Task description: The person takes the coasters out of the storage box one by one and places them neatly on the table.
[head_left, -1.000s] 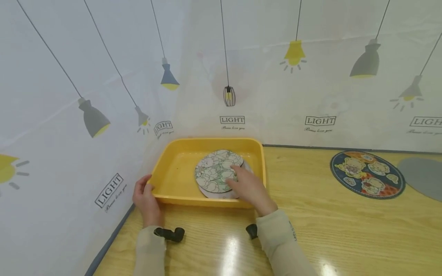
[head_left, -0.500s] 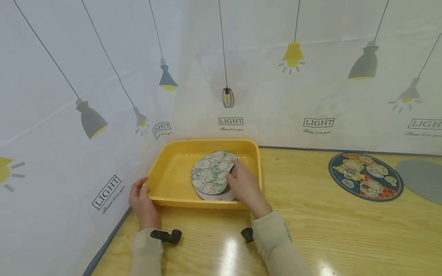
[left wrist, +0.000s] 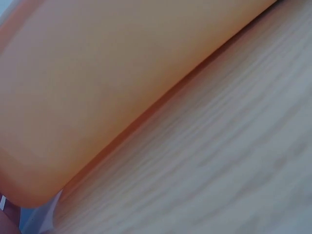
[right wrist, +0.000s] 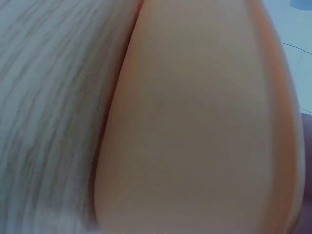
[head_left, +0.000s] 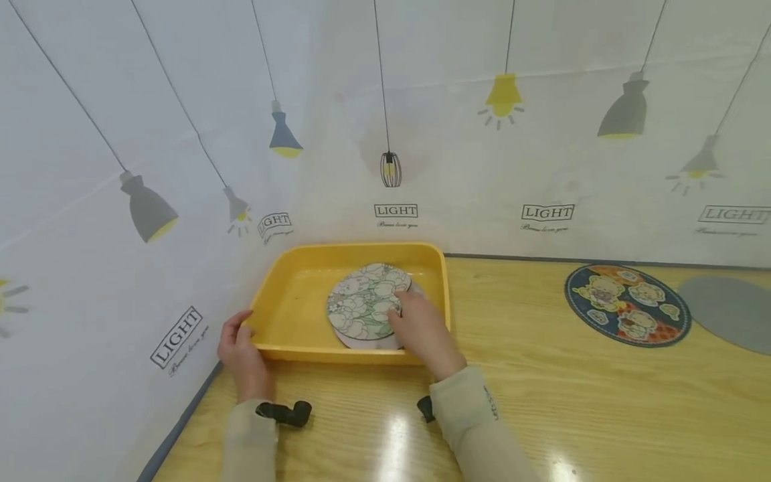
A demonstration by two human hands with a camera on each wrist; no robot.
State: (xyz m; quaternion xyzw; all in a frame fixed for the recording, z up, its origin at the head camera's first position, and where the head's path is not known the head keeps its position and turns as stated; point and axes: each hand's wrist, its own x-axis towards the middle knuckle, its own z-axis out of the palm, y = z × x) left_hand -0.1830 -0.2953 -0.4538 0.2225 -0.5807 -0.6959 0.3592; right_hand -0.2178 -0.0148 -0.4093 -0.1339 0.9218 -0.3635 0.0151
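Note:
In the head view, a round mat with a line-drawn flower pattern (head_left: 364, 301) lies inside a yellow tray (head_left: 289, 321). A second, paler round mat (head_left: 367, 344) shows beneath it. My right hand (head_left: 424, 328) reaches over the tray's front rim and pinches the flowered mat near its right edge, thumb and index finger close together. My left hand (head_left: 242, 351) grips the tray's front left corner, fingers over the rim. The left wrist view is filled by the tray's outer wall (left wrist: 112, 73) and wood grain; the right wrist view also shows the wall (right wrist: 190, 117).
A dark blue round mat with cartoon figures (head_left: 626, 304) lies on the wooden table (head_left: 518, 381) to the right. Beside it is a plain grey round mat (head_left: 729, 311). A white lamp-printed curtain (head_left: 458, 167) borders the table behind and at the left.
Half a second ago the flowered mat's right edge was bent inward; it lies round and flatter now. My right thumb and index finger have drawn closer than a second ago. The left hand keeps its grip.

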